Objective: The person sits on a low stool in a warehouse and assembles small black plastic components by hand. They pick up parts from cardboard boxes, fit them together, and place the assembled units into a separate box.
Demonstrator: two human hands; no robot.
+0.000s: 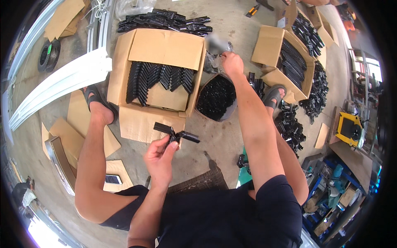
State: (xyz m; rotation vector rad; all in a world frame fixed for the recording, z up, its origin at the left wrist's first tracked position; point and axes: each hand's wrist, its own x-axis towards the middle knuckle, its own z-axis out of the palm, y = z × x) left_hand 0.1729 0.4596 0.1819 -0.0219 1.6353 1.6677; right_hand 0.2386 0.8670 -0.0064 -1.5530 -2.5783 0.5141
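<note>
Head camera: from where I watch, the piece in hand is a glossy black bracket of jointed, straight-edged bars [176, 134], its two arms spread to either side of a central joint and catching pale highlights along their edges. I see it raised above the floor, just below the near flap of an open brown cardboard box [165, 47]. The left hand [159, 162] pinches it near the joint between thumb and fingers. The right hand [232, 65] reaches forward with fingers curled, beside crumpled clear plastic film [211, 64]; I cannot tell whether it grips anything, as a blurred patch lies at its fingertips. Inside the box, I make out black angled pieces nested in neat chevron rows [138, 82], smooth against the matte, creased board. To its right sits a rounded container filled with small shiny black parts [217, 97], their surface uneven. Beyond the box I see a loose, jumbled heap of long black pieces [165, 20]. A second brown cardboard box [264, 44] at right holds more ribbed black rows. The floor [136, 155] is grey, stained concrete, and long white ridged strips [62, 84] extend at left.
</note>
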